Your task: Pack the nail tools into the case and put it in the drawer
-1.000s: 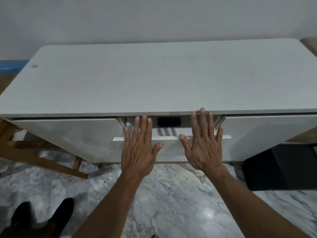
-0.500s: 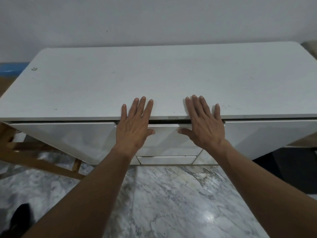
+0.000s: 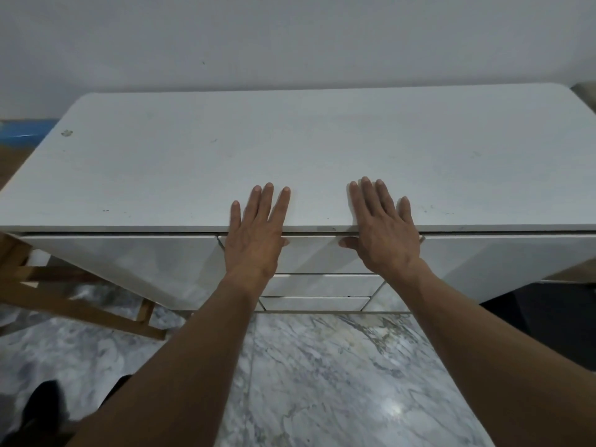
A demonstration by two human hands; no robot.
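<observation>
The top drawer (image 3: 314, 254) in the middle of the white cabinet (image 3: 290, 146) is pushed flush with the fronts on either side. My left hand (image 3: 256, 235) lies flat over the drawer front, its fingers spread and reaching onto the cabinet's top edge. My right hand (image 3: 382, 233) rests the same way a little to the right, thumb on the drawer front. Both hands are empty. The case and the nail tools are out of sight.
Two lower drawers (image 3: 317, 293) sit below the top one, both closed. A wooden frame (image 3: 64, 298) stands at the left on the marble floor (image 3: 322, 382). A dark object (image 3: 548, 317) lies at the right, and something blue (image 3: 22, 130) at the far left.
One second ago the drawer stood partly open with a dark case visible inside. Both hands pushed it in; it is now closed and my hands have slid up onto the cabinet's edge.
</observation>
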